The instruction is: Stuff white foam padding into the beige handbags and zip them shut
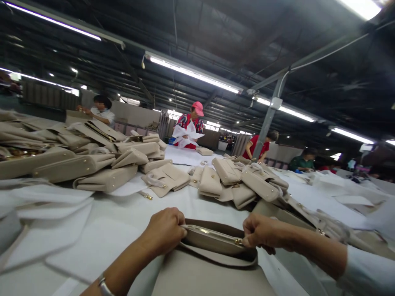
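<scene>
A beige handbag (pixel 210 271) stands open at the near edge of the table, right in front of me. My left hand (pixel 165 230) is closed on the left end of its inner zipped pocket (pixel 212 238). My right hand (pixel 262 232) is closed in a pinch at the gold zip pull (pixel 238 242) on the pocket's right end. A metal bracelet (pixel 104 286) sits on my left wrist.
Piles of beige handbags lie at the left (pixel 77 164) and in the middle (pixel 240 181) of the white-covered table (pixel 101 238). White sheets (pixel 46 205) lie at the left. A person in a pink cap (pixel 189 125) holds white sheets at the far end; other people stand behind.
</scene>
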`<control>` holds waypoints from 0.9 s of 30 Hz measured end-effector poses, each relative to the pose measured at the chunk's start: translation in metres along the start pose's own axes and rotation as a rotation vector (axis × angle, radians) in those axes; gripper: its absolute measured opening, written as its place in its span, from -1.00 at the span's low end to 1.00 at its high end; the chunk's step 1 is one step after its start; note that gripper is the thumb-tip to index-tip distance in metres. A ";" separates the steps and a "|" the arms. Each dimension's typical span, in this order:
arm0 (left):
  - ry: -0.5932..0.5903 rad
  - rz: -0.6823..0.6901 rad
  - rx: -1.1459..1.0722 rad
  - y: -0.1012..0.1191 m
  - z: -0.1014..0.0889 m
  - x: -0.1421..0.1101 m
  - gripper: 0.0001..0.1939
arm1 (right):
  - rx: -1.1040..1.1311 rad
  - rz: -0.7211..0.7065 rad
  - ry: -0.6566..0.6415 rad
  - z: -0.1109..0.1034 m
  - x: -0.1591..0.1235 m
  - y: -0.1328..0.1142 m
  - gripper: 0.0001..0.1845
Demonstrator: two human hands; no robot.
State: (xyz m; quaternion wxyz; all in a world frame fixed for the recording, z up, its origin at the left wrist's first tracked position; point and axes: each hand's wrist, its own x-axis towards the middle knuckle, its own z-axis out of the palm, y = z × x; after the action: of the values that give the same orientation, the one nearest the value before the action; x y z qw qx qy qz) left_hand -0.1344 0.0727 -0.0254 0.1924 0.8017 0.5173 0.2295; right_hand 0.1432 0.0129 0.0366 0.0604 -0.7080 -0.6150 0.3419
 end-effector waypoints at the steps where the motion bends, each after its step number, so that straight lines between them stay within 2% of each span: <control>1: -0.009 -0.003 -0.002 0.001 0.001 0.001 -0.82 | 0.019 0.001 -0.002 -0.001 -0.002 0.005 -0.89; 6: -0.056 -0.019 -0.002 0.002 0.004 0.004 -0.84 | 0.019 -0.011 0.009 -0.002 -0.003 0.026 -0.84; 11: -0.050 0.024 -0.059 -0.002 0.008 0.008 -0.85 | 0.096 -0.170 0.087 -0.003 0.011 0.046 -0.77; 15: -0.051 0.013 -0.067 -0.002 0.012 0.006 -0.85 | 0.249 -0.210 0.019 0.001 0.012 0.052 -0.78; 20: -0.062 0.035 -0.077 -0.007 0.015 0.007 -0.84 | 0.426 -0.155 -0.036 -0.001 0.006 0.059 -0.75; 24: -0.032 0.031 -0.121 -0.016 0.018 0.014 -0.82 | 0.428 -0.113 0.091 -0.006 0.006 0.089 -0.75; 27: -0.016 0.083 -0.206 -0.020 0.028 0.014 -0.75 | 0.388 -0.177 0.225 0.007 0.007 0.120 -0.79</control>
State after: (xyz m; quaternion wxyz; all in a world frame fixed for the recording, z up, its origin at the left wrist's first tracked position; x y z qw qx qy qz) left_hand -0.1287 0.0919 -0.0569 0.2681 0.8003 0.4556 0.2829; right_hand 0.2391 -0.0116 -0.0318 0.2932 -0.6602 -0.5869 0.3658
